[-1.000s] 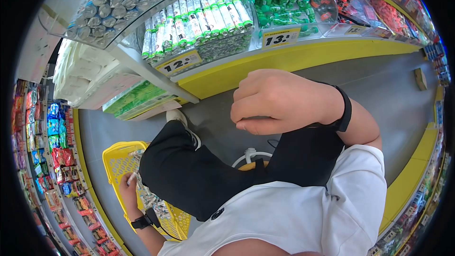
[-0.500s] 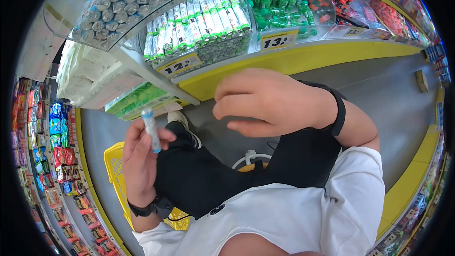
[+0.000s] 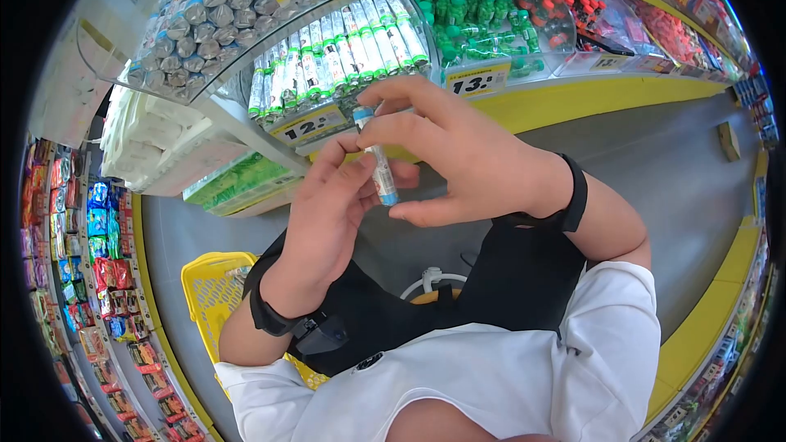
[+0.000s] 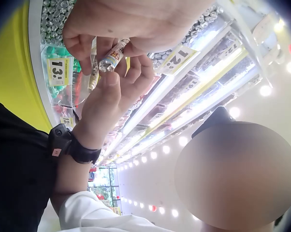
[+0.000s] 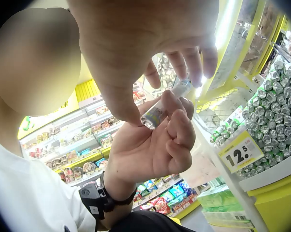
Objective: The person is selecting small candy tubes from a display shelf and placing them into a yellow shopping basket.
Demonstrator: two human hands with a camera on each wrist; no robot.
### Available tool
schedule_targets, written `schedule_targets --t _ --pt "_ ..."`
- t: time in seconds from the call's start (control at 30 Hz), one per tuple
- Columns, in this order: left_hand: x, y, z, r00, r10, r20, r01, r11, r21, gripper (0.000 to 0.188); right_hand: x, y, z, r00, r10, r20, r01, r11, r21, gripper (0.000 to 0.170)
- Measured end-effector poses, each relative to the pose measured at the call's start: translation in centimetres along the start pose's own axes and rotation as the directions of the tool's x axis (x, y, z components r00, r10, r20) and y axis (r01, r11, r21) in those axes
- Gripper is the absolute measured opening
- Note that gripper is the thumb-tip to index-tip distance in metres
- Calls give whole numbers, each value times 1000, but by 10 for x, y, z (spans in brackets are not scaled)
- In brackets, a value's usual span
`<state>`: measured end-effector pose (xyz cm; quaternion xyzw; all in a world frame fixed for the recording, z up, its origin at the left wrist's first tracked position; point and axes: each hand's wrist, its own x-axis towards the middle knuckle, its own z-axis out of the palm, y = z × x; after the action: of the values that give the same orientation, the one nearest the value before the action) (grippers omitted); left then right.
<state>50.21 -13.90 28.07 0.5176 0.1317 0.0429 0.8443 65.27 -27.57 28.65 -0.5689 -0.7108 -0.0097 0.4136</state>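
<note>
In the head view my left hand (image 3: 323, 205) pinches a slim wrapped roll (image 3: 381, 172) with blue ends between thumb and fingers, upright and slightly tilted. Over it curves my right hand (image 3: 471, 151), its fingers by the roll's upper end and its thumb right by the lower end. The right wrist view shows the left thumb laid along the roll (image 5: 155, 115), with the right fingers spread past its far end. A second pale slim thing (image 4: 93, 72) shows beside the roll in the left wrist view.
Shelf bins hold green-ended rolls (image 3: 336, 57), silver-ended rolls (image 3: 205, 29) and green-capped bottles (image 3: 475, 12), above price tags (image 3: 475, 82). A yellow basket (image 3: 205, 278) stands on the floor by my left leg. White bags (image 3: 151, 127) hang at the left, near racks of snack packs (image 3: 98, 217).
My left hand has come up from the yellow basket with the roll and moved right to meet my right hand. The right hand has shifted slightly left and up, its fingers spreading around the roll.
</note>
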Motion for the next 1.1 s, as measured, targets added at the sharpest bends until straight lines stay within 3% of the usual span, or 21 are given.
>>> schedule_targets --t 0.1,0.2,0.5,0.7,0.77,0.87,1.0,1.1 --pt "-1 -3 0 1000 -5 -1 5 1000 -15 27 0 1 -1 999 49 13 -49 999 -7 56" --pt "-2 -5 -1 1000 -11 2 11 1000 -7 28 -1 1 -2 995 73 74 -71 997 -28 59" --pt "-8 -10 -11 999 9 34 -11 998 57 28 0 -4 4 996 44 82 -43 999 -20 54" --pt "-10 -7 -20 998 20 51 -23 998 58 28 5 -9 0 998 -11 70 19 992 -121 54" --pt "-12 -3 -24 985 174 5 -172 968 180 32 7 -12 -2 999 -11 33 15 991 -135 54" --pt "-10 3 -35 893 441 -96 -384 855 348 41 11 -15 -9 1000 -8 -30 3 983 -181 54" --pt "2 11 -47 614 749 -248 -555 633 539 57 23 -16 -29 997 -38 -68 18 961 -275 52" --pt "2 22 -52 551 783 -288 -614 615 496 71 40 -21 -51 989 -99 -107 62 951 -302 53"
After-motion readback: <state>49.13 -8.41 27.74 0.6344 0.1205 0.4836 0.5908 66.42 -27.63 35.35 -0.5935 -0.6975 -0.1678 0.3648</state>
